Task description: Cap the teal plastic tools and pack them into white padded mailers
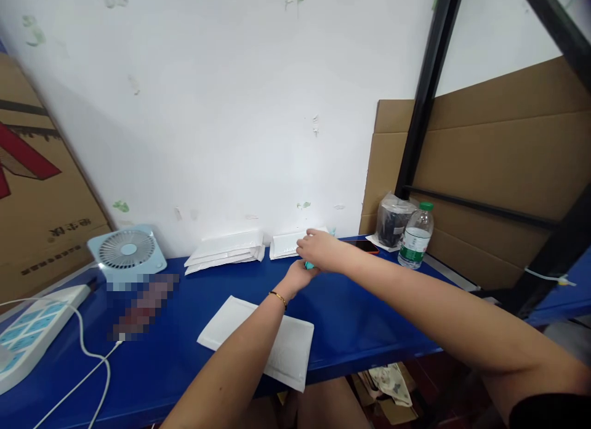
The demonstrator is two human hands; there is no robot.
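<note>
My left hand [296,279] reaches forward over the blue table, its fingers closed around a small teal thing [309,265], mostly covered by my hands. Just above it, my right hand [319,249] points leftward with its fingers bent; what they pinch is hidden. Behind my right hand lies a white padded envelope [282,247], partly covered. Another white padded envelope [290,349] rests flat near the front edge, under my left forearm. Farther left, a stack of white padded envelopes [226,250] lies along the wall.
On the left are a light blue fan [127,250], a white power strip [44,340] with cables, and a blurred-out object. A phone [364,247], a bagged black item [391,223] and a water bottle [416,238] stand right, beside a black metal post [422,103] and cardboard.
</note>
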